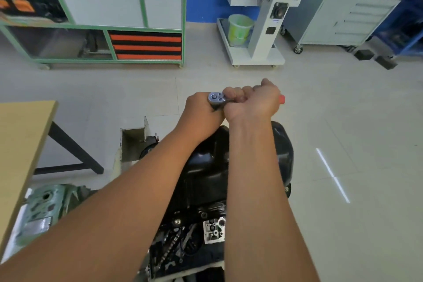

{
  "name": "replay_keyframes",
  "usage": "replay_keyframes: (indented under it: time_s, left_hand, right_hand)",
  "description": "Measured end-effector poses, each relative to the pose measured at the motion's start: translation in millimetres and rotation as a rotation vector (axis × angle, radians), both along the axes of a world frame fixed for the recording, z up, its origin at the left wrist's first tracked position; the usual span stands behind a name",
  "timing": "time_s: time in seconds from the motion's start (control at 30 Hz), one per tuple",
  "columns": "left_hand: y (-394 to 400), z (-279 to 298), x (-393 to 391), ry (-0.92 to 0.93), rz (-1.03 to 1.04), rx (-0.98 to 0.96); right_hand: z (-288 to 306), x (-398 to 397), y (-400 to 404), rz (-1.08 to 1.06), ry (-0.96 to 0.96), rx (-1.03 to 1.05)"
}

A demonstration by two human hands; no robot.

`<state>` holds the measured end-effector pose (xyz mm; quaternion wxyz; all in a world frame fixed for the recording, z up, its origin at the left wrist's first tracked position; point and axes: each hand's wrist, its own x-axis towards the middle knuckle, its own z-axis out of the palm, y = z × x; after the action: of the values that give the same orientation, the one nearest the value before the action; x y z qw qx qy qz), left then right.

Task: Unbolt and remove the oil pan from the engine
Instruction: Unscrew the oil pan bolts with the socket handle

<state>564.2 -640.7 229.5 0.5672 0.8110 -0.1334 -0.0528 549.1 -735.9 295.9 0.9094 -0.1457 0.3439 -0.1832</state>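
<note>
The black oil pan [206, 167] sits on top of the upturned engine [196, 231] below me, partly hidden by both forearms. A ratchet wrench [216, 98] with a chrome head and a red handle tip [282, 99] is held level over the pan's far end. My left hand [201, 110] grips the wrench under its head. My right hand [254, 101] is curled round the handle. The socket and the bolt beneath are hidden by my hands.
A wooden table [20, 144] with black legs stands at the left. Across the tiled floor stand a green-framed cabinet [114, 18], a white machine stand [258, 18] with a green bucket [240, 28], and a grey drawer cart [343, 16].
</note>
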Motion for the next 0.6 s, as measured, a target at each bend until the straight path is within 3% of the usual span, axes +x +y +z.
replay_keyframes:
  time_s: [0.23,0.33,0.43,0.6]
  left_hand:
    - [6,-3,2,-0.013,-0.214,0.087]
    - [14,-1,6,0.129,-0.338,0.047]
    - [15,1,9,0.216,-0.315,-0.016]
    - [14,-3,17,0.24,-0.161,-0.076]
  right_hand:
    - [14,44,-23,0.789,0.114,-0.281]
    - [11,63,-18,1.048,0.098,-0.34]
    - [3,68,-22,1.048,0.003,-0.285]
    - [-21,32,-61,0.657,-0.096,-0.417]
